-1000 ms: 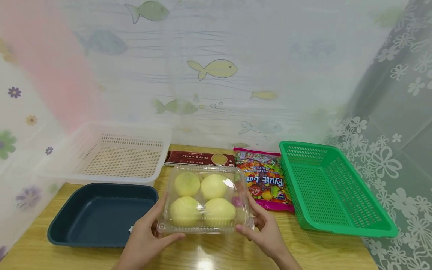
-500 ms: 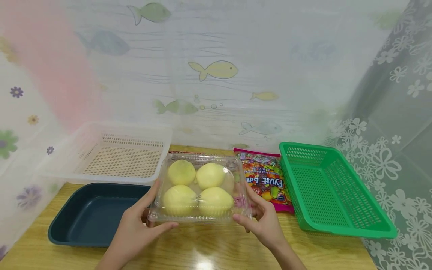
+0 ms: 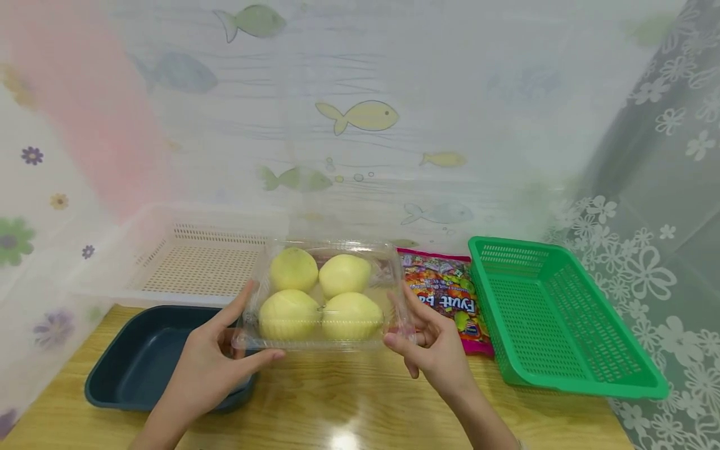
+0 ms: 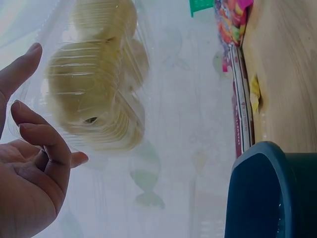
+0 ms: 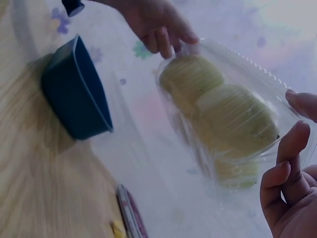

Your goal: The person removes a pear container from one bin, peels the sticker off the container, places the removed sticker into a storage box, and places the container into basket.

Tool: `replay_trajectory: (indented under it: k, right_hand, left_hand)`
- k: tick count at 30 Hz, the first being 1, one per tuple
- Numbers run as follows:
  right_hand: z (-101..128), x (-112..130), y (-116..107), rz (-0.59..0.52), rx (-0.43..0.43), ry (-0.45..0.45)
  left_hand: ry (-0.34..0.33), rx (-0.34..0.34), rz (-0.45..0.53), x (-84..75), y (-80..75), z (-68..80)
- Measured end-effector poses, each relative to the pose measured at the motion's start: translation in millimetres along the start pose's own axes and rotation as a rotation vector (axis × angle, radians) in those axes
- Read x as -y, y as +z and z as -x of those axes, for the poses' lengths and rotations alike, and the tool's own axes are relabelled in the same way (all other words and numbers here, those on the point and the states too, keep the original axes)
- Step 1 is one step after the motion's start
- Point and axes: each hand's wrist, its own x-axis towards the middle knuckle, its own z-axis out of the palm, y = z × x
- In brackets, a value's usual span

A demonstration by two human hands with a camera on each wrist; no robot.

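Both hands hold a clear plastic clamshell box [image 3: 323,294] with several pale yellow-green fruits inside, lifted above the wooden table [image 3: 349,406]. My left hand [image 3: 242,334] grips its left end, thumb under the front rim and a finger up along the side. My right hand [image 3: 407,322] pinches the right end the same way. The left wrist view shows the box [image 4: 99,84] just above my left hand [image 4: 29,148]. In the right wrist view the box [image 5: 223,119] spans between my right hand [image 5: 292,188] and my left hand [image 5: 158,25].
A dark blue tray [image 3: 140,356] lies at the front left, with a white perforated basket [image 3: 185,262] behind it. A green basket [image 3: 551,312] stands at the right beside a colourful candy bag [image 3: 450,300]. A flat red pasta pack [image 4: 242,99] lies by the curtain.
Both hands have raised the box off the table and carried it slightly left and away. It now hides the pasta pack in the head view.
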Motion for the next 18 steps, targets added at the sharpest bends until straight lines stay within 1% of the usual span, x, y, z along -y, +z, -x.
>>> replay_trajectory:
  k: [3, 7, 12, 18]
  right_hand:
    - [-2.3, 3.2, 2.8, -0.04, -0.012, 0.033]
    - [-4.3, 5.4, 5.2, -0.067, -0.011, 0.025]
    - [-5.8, 2.8, 9.4, -0.033, -0.007, -0.001]
    - [-11.2, -3.1, 19.6, 0.017, 0.014, -0.002]
  left_hand:
    - [-0.026, 0.005, -0.001, -0.9, -1.9, -1.8]
    - [-0.038, 0.008, 0.003, -1.1, -3.7, -2.6]
    - [-0.035, 0.022, 0.028, 2.2, -10.0, -5.6]
    - [-0.029, 0.036, 0.07, 12.6, -22.0, -10.4]
